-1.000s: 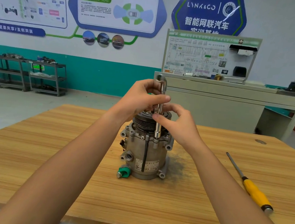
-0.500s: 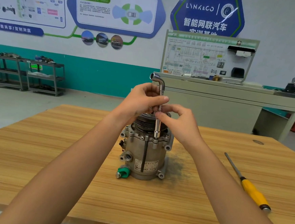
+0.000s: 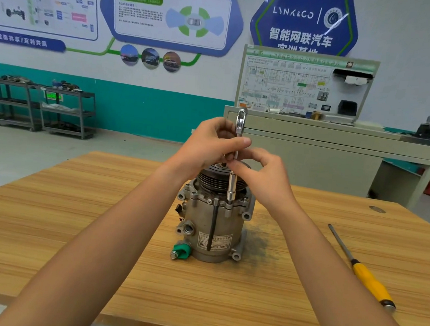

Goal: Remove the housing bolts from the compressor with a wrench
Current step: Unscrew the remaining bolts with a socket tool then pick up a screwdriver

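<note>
A grey metal compressor stands upright on the wooden table, its black pulley on top. An L-shaped socket wrench stands vertically with its socket end down on a housing bolt at the front rim of the housing. My left hand grips the upper part of the wrench shaft, just below the bend. My right hand pinches the shaft lower down between thumb and fingers, above the socket. The bolt head itself is hidden by the socket.
A yellow-handled screwdriver lies on the table to the right. A green cap sits at the compressor's lower left. Behind the table stands a grey cabinet with a wiring display board. Metal shelf carts line the far left wall.
The wrench has turned about its upright shaft: its bent top pointed left half a second ago and now faces the camera. Both hands keep their hold on the shaft.
</note>
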